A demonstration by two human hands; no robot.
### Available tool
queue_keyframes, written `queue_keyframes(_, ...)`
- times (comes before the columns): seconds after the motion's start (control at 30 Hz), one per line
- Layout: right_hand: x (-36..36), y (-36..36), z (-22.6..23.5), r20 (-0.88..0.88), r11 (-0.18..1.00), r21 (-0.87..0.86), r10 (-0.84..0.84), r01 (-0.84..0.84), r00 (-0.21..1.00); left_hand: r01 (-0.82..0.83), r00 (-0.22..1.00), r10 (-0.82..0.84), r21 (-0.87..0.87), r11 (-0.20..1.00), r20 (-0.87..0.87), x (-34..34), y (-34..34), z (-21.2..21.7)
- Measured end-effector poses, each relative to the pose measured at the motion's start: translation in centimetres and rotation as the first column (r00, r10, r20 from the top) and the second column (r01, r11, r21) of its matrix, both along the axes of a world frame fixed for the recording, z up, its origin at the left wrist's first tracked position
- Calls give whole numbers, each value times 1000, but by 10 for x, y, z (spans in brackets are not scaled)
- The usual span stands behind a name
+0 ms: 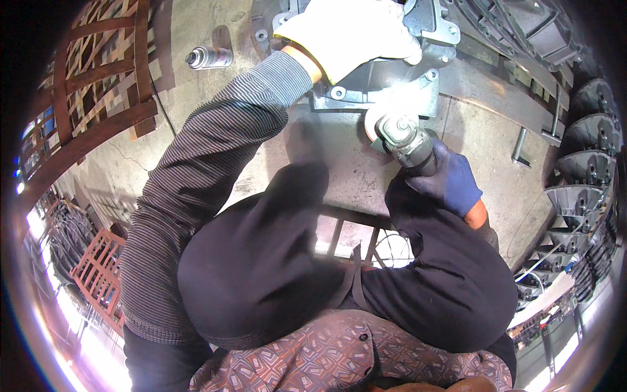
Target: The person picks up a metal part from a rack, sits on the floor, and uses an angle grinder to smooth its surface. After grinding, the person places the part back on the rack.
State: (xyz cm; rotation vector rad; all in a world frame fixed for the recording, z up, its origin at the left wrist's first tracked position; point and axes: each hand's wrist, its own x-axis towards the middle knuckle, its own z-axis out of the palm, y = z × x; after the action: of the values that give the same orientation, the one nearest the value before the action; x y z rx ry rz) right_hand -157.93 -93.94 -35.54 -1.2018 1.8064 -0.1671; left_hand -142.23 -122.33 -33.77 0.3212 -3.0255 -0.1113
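A grey metal casting (338,98) with bolt holes and flanges lies at the top middle, partly covered by my left hand. In a pale glove washed out by glare, my left hand (356,36) rests across it, fingers stretched toward the right with the tips bent at its edge. My right hand (450,179), in a blue glove, is closed round the body of an angle grinder (406,140). The grinder's head and disc are at the near edge of the casting. Strong glare there hides whether the disc touches the metal.
A spray can (210,57) lies on the concrete floor at the upper left, near a rusty metal rack (104,78). Dark curved metal parts (584,163) line the right side. A T-shaped metal tool (521,147) stands right of the grinder. My bent knees are close below it.
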Motion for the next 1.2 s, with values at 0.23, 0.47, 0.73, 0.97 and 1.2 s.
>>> queue_keyframes(0.23, -1, -7, -6, -27, 1000, -7, -6, 6, 1000, 46, 998, -47, -40, 998, -36, 2, 1, 0)
queue_keyframes(0.47, -1, -5, -2, -24, 1000, -8, 21, -21, 999, 66, 997, -66, -23, 998, -26, 3, 1, 4)
queue_keyframes(0.73, -8, 7, 1, -2, 998, 58, -1, 1, 1000, 77, 997, -76, -61, 995, 11, 3, 0, 5)
queue_keyframes(0.97, -15, 25, 7, 67, 997, 65, -50, 45, 996, 146, 989, -147, 68, 987, 3, 4, -10, 13)
queue_keyframes(1.2, -12, 16, -1, 96, 1000, 27, -12, 9, 995, 229, 970, -227, 7, 973, -87, 3, -16, 13)
